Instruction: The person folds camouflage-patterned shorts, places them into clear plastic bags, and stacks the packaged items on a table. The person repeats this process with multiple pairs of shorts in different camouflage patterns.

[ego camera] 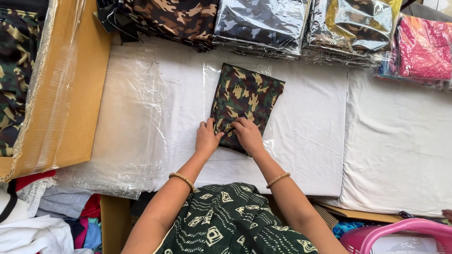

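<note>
- The folded camouflage garment (245, 101) lies at the centre of the frame, on a clear plastic bag (155, 117) spread over the white bench (320, 127).
- Your left hand (207, 138) and right hand (248, 135) both pinch its near edge, grip clenched on the fabric.
- Bagged camouflage garments (263, 21) line the top; a cardboard box (70, 89) stands at left.

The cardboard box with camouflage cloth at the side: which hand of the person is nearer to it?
Left. The left hand rests on the near edge of the folded camouflage garment, on the side toward the cardboard box. The right hand lies beside it, farther away.
</note>
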